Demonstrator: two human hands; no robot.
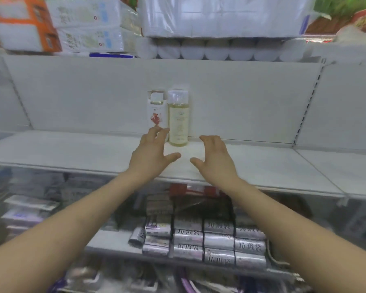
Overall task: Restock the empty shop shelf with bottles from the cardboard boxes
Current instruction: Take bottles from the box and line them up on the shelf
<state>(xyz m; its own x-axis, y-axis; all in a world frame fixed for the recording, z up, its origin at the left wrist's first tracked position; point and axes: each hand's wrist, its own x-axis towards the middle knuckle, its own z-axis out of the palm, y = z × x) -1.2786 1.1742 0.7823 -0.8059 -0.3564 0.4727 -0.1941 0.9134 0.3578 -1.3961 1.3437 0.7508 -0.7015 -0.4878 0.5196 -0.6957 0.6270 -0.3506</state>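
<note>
White shelf [72, 149]: carton [157, 111] and bottle [178, 119] upright, side by side against back panel, ahead of both hands. Nearer: left hand [151, 157], spread, empty, fingertips at carton base, contact unclear. Beside bottle: right hand [215, 159], spread, empty.

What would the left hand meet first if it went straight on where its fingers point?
Probably the white boxed bottle, just ahead of the left hand; depth is unclear.

Bright even light; soft blur throughout; wide-angle bowing of edges; faint shadows.
</note>
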